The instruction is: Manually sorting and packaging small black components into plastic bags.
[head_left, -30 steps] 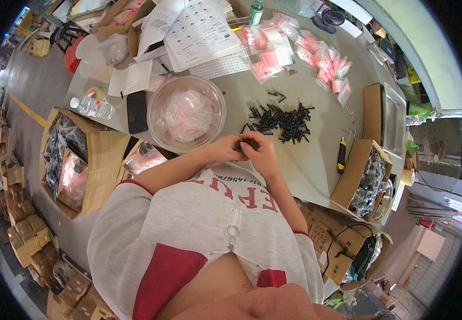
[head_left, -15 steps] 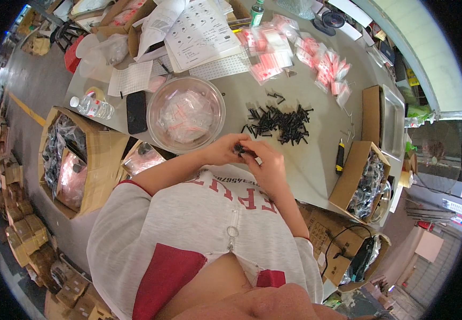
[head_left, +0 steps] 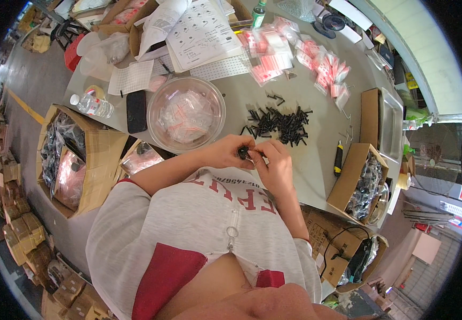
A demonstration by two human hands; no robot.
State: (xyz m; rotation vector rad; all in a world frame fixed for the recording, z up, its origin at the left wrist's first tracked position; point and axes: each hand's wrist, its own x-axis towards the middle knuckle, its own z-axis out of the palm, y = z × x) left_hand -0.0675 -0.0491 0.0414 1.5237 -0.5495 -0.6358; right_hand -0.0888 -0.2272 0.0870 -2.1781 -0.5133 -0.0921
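My left hand [head_left: 225, 152] is curled around a small bunch of black screws [head_left: 243, 152], their dark ends showing between thumb and fingers. Close against it, my right hand [head_left: 275, 164] has its thumb and fingertips pinched together; whatever they grip is too small to make out. Just beyond both hands, a loose pile of black screws [head_left: 281, 125] lies on the grey table [head_left: 305, 170]. A clear round bowl [head_left: 153, 128] stands beyond my left forearm, holding small clear zip bags [head_left: 185, 117] with red stripes.
More zip bags [head_left: 324, 66] are spread at the back right. Papers [head_left: 201, 37], a black phone [head_left: 136, 112] and a water bottle [head_left: 95, 106] lie to the left. At the right are a yellow-black cutter knife [head_left: 339, 158] and a carton of packed parts [head_left: 343, 186]. Another open carton [head_left: 95, 178] stands at the left.
My right hand has shifted slightly right and away from my left palm, its fingertips now pinched. The bunch of screws in my left hand shows more plainly.
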